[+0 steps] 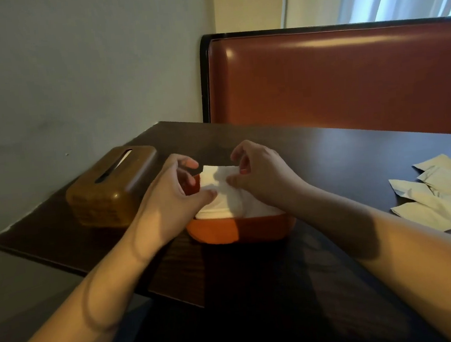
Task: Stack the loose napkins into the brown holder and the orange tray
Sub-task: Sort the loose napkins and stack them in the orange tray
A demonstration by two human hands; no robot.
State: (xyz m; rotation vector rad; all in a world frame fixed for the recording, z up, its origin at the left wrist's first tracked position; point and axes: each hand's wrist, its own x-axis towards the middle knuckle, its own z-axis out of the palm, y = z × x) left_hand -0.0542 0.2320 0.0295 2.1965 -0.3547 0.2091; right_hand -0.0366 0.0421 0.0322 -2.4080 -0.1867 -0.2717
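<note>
The orange tray [241, 230] stands in the middle of the dark table and holds a stack of white napkins [222, 204]. My left hand [174, 192] is over the tray's left side, its thumb tip on the top napkin and its fingers curled above it. My right hand [260, 173] pinches the top napkin's far right edge between thumb and fingers. The brown holder [110, 187], closed with a slot in its lid showing a white napkin, sits to the left of the tray. Several loose napkins [442, 199] lie spread at the right.
The dark table [328, 161] runs along a wall on the left, its near left edge close to the holder. A red-brown padded bench back [347, 76] stands beyond the far edge, with a curtained window above it.
</note>
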